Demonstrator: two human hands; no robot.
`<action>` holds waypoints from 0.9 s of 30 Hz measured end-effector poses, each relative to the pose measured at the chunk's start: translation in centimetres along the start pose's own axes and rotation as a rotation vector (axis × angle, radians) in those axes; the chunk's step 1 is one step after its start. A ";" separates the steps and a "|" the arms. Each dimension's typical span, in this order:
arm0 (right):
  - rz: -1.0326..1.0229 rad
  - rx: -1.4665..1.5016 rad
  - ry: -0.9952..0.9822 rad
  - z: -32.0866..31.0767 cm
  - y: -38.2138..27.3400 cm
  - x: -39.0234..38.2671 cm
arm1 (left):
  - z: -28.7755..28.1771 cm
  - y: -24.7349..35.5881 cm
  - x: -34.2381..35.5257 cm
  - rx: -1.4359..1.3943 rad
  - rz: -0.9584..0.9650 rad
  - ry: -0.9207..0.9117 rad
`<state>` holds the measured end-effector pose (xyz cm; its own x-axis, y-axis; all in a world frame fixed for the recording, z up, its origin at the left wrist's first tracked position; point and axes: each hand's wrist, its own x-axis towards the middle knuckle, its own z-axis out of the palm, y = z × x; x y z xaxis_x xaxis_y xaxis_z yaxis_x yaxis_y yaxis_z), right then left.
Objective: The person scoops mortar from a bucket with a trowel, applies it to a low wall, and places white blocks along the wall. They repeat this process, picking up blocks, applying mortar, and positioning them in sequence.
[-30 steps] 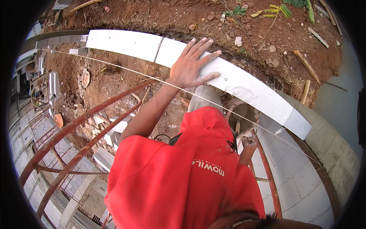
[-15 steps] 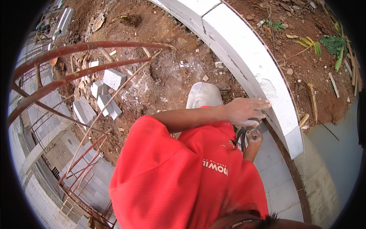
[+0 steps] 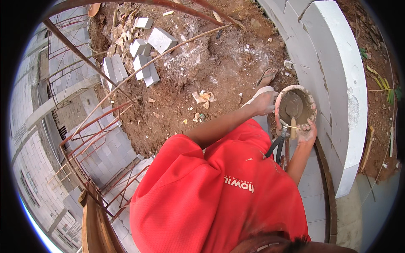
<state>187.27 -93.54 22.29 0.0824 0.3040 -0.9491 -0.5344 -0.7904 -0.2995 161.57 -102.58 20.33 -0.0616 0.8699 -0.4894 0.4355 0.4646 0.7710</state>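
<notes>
Between my hands is a round bucket (image 3: 313,98), tilted so its mouth shows, its rim crusted with grey mortar (image 3: 300,95). A scoop-like tool with a pale handle (image 3: 293,128) sits in it, its rounded end smeared with mortar. My left hand (image 3: 265,102), dusty with mortar, is closed against the bucket's left side; its fingertips are partly hidden. On the near right rim my right hand (image 3: 306,133) grips the bucket, beside the tool's handle. A black strap (image 3: 276,146) hangs just below the bucket. The pale block wall (image 3: 349,90) stands close on the right.
Several pale blocks (image 3: 162,40) lie on the brown soil (image 3: 177,114) at the left. Rusty red scaffold tubes (image 3: 74,50) cross the left side. My sandalled foot (image 3: 267,76) stands on the soil beyond my left hand. A brown plank edge (image 3: 327,185) runs along the wall's base.
My left hand has come down from the wall's edge to the bucket's side. The bucket, hidden before, now shows between both hands. The view has shifted, moving the wall to the right.
</notes>
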 end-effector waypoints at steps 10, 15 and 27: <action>0.076 -0.363 -0.353 19.5 4.4 -3.4 | -4.4 -7.4 3.0 -0.335 -0.495 0.241; 0.066 -0.424 -0.474 25.8 5.1 -6.4 | -7.5 -8.9 2.8 -0.744 -0.317 0.241; 0.093 -0.338 -0.904 33.3 2.7 -16.5 | -10.8 4.8 -0.6 -0.447 -0.043 0.935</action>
<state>156.46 -82.96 40.41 -0.7016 0.4149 -0.5793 -0.2247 -0.9003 -0.3727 154.01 -99.12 28.68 -0.8248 0.5436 -0.1552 0.0553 0.3509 0.9348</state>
